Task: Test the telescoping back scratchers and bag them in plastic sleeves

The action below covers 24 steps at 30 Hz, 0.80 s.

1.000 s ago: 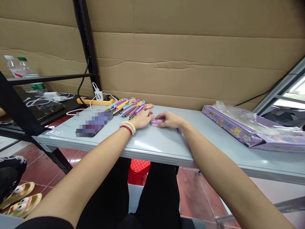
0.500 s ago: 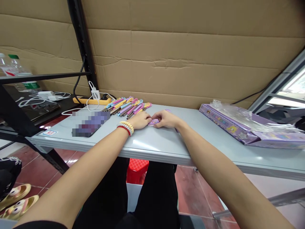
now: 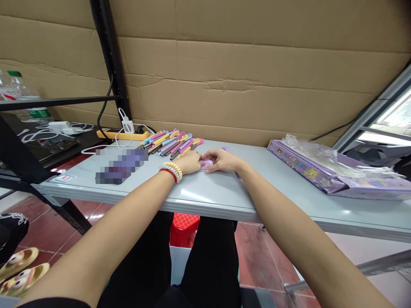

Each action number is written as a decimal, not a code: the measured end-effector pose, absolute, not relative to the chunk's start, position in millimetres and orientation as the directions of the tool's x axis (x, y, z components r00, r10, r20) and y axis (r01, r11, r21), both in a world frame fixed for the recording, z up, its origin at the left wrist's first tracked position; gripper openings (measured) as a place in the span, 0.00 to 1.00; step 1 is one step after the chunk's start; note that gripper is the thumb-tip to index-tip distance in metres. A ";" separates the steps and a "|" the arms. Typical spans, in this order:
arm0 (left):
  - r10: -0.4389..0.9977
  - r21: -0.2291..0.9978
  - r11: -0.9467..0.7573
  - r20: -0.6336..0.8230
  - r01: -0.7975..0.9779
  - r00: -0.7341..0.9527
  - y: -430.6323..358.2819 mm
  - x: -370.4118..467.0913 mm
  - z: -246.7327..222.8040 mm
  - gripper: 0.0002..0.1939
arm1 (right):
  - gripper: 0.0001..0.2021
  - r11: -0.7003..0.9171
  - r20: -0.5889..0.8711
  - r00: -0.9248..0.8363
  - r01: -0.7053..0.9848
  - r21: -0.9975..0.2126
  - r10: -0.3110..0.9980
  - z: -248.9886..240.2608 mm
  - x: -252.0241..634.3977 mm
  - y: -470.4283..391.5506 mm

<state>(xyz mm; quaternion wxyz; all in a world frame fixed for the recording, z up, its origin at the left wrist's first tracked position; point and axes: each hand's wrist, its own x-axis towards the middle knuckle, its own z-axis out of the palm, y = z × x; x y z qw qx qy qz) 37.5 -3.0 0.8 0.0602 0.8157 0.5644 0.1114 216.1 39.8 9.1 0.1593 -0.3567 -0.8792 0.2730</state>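
My left hand (image 3: 190, 161), with beaded bracelets and a red band at its wrist, rests on the table with its fingertips closed at the left edge of a small purple printed card (image 3: 207, 164). From the other side, my right hand (image 3: 225, 160) pinches the same card between thumb and fingers. Part of a purple claw-ended stick (image 3: 225, 149) shows beyond my right hand, its middle hidden. Just behind my left hand lies a pile of claw-ended sticks (image 3: 173, 142) in pink, yellow, blue and purple with metal shafts, like small back scratchers.
A pixelated phone (image 3: 122, 167) lies on the grey table (image 3: 205, 190) at left. An open purple box (image 3: 308, 171) with clear plastic packaging stands at right. Behind are a yellow power strip (image 3: 123, 135) with a white charger and a cardboard wall (image 3: 224, 64). A red stool (image 3: 184, 226) is below.
The fingers have shifted slightly around the purple card, and more of its printed face shows now. Both hands stay in nearly the same place. The view has moved a little.
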 end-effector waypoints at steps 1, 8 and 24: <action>0.936 0.222 -0.352 0.114 0.909 0.334 -3.3 37.8 0.9 0.22 | 0.26 0.591 0.089 -0.678 0.561 -0.579 0.730 10.2 216.0 38.5; 0.935 0.219 -0.354 0.116 0.909 0.336 -2.4 37.9 -2.1 0.21 | 0.16 0.553 -0.033 -0.636 0.694 -0.461 0.771 17.4 214.8 32.7; 0.935 0.233 -0.355 0.113 0.905 0.337 -3.3 40.0 0.1 0.21 | 0.12 0.441 -0.109 -0.565 0.736 -0.514 0.818 18.7 209.9 33.7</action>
